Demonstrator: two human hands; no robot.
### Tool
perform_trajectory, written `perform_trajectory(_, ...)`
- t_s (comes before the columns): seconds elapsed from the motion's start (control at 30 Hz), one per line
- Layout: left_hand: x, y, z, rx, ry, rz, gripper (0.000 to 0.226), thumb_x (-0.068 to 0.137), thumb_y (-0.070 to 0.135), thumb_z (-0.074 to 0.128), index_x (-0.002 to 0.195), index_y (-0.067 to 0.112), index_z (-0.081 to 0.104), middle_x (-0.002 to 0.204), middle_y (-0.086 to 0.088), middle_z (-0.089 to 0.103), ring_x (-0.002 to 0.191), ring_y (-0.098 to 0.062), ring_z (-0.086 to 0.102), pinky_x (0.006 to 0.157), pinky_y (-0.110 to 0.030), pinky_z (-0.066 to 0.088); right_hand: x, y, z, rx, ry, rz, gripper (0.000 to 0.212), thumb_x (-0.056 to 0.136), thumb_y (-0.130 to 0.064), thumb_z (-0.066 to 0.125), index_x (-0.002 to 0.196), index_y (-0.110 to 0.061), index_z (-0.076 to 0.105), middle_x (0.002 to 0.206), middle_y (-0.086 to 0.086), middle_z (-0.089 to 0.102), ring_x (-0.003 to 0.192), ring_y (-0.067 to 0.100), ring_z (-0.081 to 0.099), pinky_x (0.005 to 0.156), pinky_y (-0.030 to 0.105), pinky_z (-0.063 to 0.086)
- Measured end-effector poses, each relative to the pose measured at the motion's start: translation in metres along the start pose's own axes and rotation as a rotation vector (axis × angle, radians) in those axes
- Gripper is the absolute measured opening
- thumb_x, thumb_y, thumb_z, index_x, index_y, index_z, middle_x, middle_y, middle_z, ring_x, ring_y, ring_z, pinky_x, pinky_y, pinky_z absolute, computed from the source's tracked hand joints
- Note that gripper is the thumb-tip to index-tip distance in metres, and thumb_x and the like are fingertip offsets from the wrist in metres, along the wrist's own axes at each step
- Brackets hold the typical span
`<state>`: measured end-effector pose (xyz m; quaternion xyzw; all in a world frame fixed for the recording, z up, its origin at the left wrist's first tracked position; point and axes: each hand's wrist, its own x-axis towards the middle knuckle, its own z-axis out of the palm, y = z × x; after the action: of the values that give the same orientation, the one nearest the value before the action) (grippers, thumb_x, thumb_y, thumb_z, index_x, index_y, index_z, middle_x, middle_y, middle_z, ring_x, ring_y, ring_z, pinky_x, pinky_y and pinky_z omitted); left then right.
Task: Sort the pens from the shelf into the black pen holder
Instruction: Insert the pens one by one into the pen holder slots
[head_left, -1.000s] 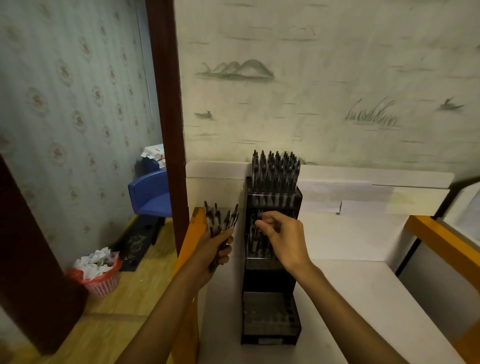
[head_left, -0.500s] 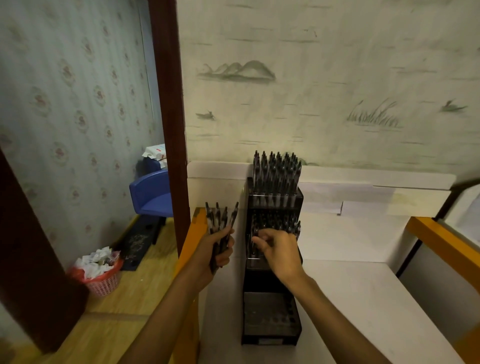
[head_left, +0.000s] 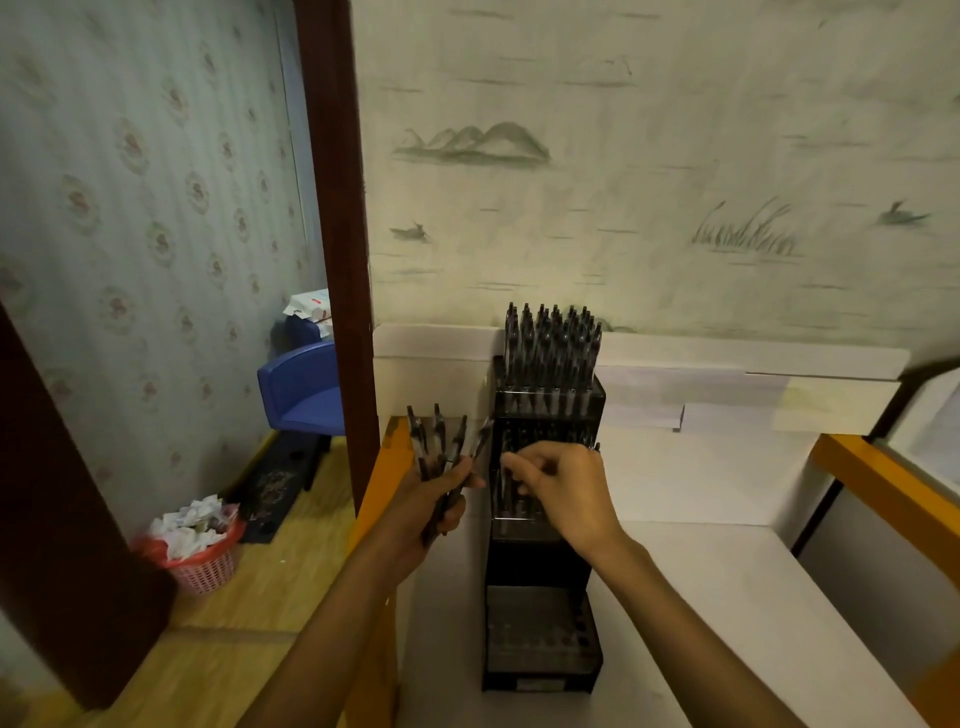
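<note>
The black pen holder (head_left: 543, 639) is a tall stepped rack of dark plastic, three tiers rising toward the wall, standing at the left edge of the white shelf (head_left: 737, 597). Its top tier is packed with upright dark pens (head_left: 551, 340); the middle tier holds a partial row; the lowest tier shows a grid of round holes, and I cannot tell whether any of them is filled. A pale label on the holder's front base is too blurred to read.

The right hand (head_left: 563, 491) is at the middle tier, its fingers curled and pinching a pen there among the others. The left hand (head_left: 434, 501), just beside the holder at the shelf's left edge, grips a fanned bunch of pens (head_left: 447, 447), slim and dark.

The shelf has orange wooden trim. Behind it the wallpaper carries inked hills, reeds and boats. Lower left, on the wooden floor, stand a blue plastic chair (head_left: 301, 387) and a pink mesh basket (head_left: 205, 564) filled with crumpled paper.
</note>
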<state>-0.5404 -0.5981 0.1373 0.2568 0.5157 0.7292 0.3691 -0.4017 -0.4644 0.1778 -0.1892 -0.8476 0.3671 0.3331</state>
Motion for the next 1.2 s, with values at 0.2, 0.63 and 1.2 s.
perform_trajectory(0.2,-0.004,-0.001,0.001,0.095,-0.089,0.036,0.043,0.074,0.049,0.082,0.104,0.019,0.075,0.101,-0.014,0.074,0.051,-0.01,0.05,0.045,-0.021,0.037,-0.002,-0.016,0.003,0.299,-0.144,0.022,0.016,0.095,-0.023,0.063,0.096,-0.014,0.076,0.083,-0.004,0.074,0.08,0.01,0.07,0.074,0.02,0.054)
perform_trajectory(0.63,-0.001,-0.003,0.0,0.099,-0.123,-0.018,0.041,0.076,0.058,0.078,0.103,0.027,0.075,0.104,-0.009,0.075,0.056,-0.011,0.054,0.048,-0.021,0.04,-0.004,-0.014,0.01,0.571,-0.019,0.168,0.015,0.095,-0.021,0.062,0.105,-0.013,0.072,0.094,0.0,0.076,0.091,0.015,0.072,0.081,0.024,0.056)
perform_trajectory(1.2,0.003,-0.001,-0.004,-0.136,-0.082,-0.096,0.02,0.089,0.028,0.063,0.092,0.012,0.053,0.067,0.001,0.047,0.047,-0.009,0.035,0.043,-0.021,0.032,0.006,0.013,-0.018,-0.018,0.161,-0.028,0.017,0.091,-0.027,0.069,0.107,-0.022,0.07,0.086,-0.018,0.067,0.086,-0.007,0.064,0.074,0.003,0.047)
